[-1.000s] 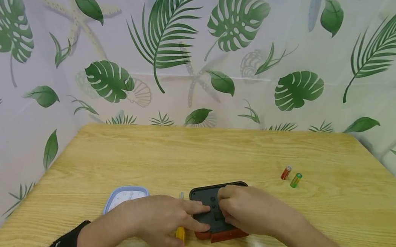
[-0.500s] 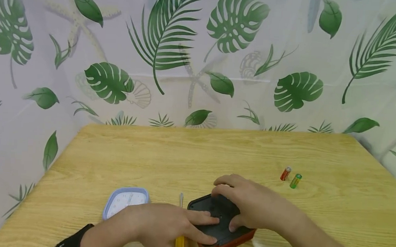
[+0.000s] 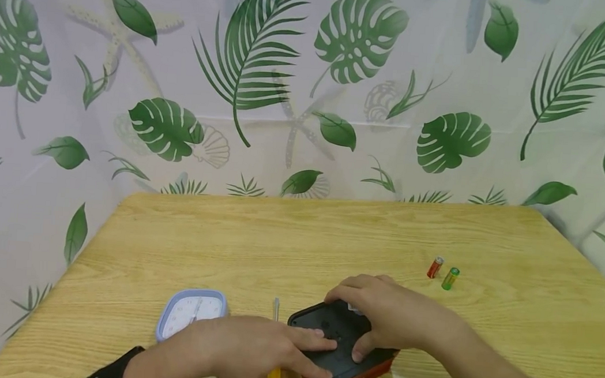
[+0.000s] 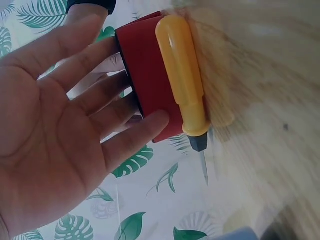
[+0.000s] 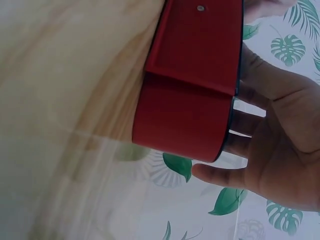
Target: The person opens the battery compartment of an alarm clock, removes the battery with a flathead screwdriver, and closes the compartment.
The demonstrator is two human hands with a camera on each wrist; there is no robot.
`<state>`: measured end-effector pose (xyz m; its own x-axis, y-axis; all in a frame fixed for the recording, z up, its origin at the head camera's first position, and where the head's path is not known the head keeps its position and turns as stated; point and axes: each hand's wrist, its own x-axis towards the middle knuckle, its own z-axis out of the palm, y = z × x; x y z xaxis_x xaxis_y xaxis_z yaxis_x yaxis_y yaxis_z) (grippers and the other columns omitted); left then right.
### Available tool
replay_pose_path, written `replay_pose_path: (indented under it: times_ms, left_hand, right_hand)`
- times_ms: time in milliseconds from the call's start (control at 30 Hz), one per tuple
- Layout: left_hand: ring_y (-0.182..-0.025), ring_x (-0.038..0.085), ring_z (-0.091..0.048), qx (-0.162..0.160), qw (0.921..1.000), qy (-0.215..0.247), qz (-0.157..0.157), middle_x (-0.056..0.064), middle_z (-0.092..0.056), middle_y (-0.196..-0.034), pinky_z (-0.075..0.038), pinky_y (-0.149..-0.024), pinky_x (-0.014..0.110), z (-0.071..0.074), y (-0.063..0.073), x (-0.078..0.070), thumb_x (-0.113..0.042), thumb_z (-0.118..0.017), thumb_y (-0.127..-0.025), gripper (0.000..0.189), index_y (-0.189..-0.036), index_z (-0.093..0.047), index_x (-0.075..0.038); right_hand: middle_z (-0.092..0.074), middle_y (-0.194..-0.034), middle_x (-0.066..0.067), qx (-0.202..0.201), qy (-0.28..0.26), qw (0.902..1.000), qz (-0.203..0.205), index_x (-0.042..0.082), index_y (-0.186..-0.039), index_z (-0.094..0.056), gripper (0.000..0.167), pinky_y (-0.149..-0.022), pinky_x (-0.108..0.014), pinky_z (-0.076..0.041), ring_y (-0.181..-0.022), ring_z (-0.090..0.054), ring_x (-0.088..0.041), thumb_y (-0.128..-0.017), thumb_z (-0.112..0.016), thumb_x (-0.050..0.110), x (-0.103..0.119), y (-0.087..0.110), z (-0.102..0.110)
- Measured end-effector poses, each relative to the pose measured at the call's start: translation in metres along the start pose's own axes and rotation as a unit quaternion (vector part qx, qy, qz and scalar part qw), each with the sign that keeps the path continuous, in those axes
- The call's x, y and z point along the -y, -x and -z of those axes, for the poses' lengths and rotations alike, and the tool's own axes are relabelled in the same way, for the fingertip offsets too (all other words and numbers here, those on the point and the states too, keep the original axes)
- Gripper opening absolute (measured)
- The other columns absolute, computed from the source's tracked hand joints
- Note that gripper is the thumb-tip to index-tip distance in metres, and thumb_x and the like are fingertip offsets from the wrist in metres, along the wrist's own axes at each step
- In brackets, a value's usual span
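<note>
A red box-shaped device with a black back [image 3: 320,317] lies face down on the wooden table. My left hand [image 3: 256,348] rests its straight, spread fingers on that back. From the right, my right hand [image 3: 393,316] grips the device, thumb on the back and fingers over the far edge. Part of the back is hidden by both hands. In the right wrist view the red side [image 5: 185,115] has a small screw on it. A yellow-handled screwdriver [image 4: 182,75] lies alongside the device, partly under my left hand in the head view.
Left of the screwdriver lies a square clock [image 3: 185,315] with a pale blue rim, partly behind the left forearm. A red battery [image 3: 435,267] and a green battery [image 3: 450,279] stand further back on the right. Leaf-printed cloth [image 3: 262,169] hangs behind the table.
My right hand has gone from bunched fingertips on the middle of the back to gripping the far edge. The device has turned counterclockwise and come slightly nearer, the left fingers staying on it.
</note>
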<state>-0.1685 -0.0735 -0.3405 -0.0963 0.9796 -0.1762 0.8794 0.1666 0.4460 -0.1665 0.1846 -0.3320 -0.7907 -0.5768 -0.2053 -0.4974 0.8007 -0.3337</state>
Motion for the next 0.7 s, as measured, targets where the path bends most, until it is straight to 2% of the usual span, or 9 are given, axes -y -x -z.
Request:
replay_pose_path:
  times_ms: [100,167,267,367,467,700]
  left_hand:
    - [-0.146,0.011,-0.035,-0.008,0.9998,-0.015,0.012,-0.002,-0.036,-0.159,-0.039,-0.111,0.024,0.002,0.001,-0.001,-0.026,-0.061,-0.1,0.045,-0.145,-0.054,-0.026]
    - [-0.143,0.009,-0.039,-0.012,0.9993,-0.022,0.028,-0.004,-0.041,-0.156,-0.042,-0.108,0.023,0.005,0.004,0.0,-0.026,-0.063,-0.099,0.042,-0.141,-0.058,-0.029]
    - [-0.137,0.009,-0.047,-0.017,0.9979,-0.015,0.061,-0.004,-0.048,-0.151,-0.046,-0.102,0.024,0.011,0.01,0.001,-0.028,-0.064,-0.098,0.038,-0.136,-0.063,-0.031]
    - [-0.133,0.01,-0.052,-0.023,0.9959,-0.003,0.087,-0.004,-0.052,-0.148,-0.049,-0.1,0.025,0.018,0.015,0.002,-0.028,-0.064,-0.098,0.038,-0.136,-0.063,-0.031]
    - [-0.131,0.01,-0.053,-0.032,0.9945,0.001,0.099,-0.003,-0.053,-0.147,-0.049,-0.1,0.026,0.022,0.019,0.002,-0.028,-0.064,-0.098,0.038,-0.136,-0.063,-0.029]
    - [-0.127,0.006,-0.056,-0.057,0.9909,0.002,0.122,-0.005,-0.056,-0.144,-0.049,-0.1,0.025,0.026,0.022,0.001,-0.028,-0.063,-0.099,0.038,-0.137,-0.063,-0.023]
  right_hand:
    - [-0.057,-0.138,0.002,0.01,-0.014,0.9998,0.004,0.027,-0.136,-0.057,0.075,-0.105,-0.054,-0.041,-0.126,-0.052,-0.026,-0.07,-0.087,0.048,-0.003,0.002,0.001]
    - [-0.053,-0.142,0.002,0.024,-0.033,0.999,0.015,0.028,-0.142,-0.051,0.085,-0.106,-0.056,-0.04,-0.131,-0.048,-0.027,-0.069,-0.086,0.054,-0.006,0.003,0.001]
    - [-0.045,-0.149,0.003,0.05,-0.057,0.9964,0.039,0.029,-0.151,-0.039,0.105,-0.109,-0.058,-0.035,-0.138,-0.04,-0.028,-0.062,-0.088,0.057,-0.01,0.005,0.0]
    - [-0.039,-0.153,0.007,0.064,-0.053,0.9947,0.061,0.032,-0.154,-0.032,0.119,-0.111,-0.061,-0.029,-0.141,-0.035,-0.028,-0.054,-0.094,0.053,-0.011,0.005,-0.002]
    - [-0.039,-0.153,0.009,0.06,-0.026,0.9956,0.068,0.033,-0.154,-0.031,0.121,-0.112,-0.06,-0.029,-0.141,-0.036,-0.026,-0.054,-0.097,0.046,-0.011,0.004,-0.004]
    - [-0.043,-0.148,0.01,0.038,0.016,0.9954,0.087,0.019,-0.152,-0.036,0.115,-0.109,-0.057,-0.036,-0.137,-0.041,-0.02,-0.056,-0.096,0.037,-0.011,0.001,-0.008]
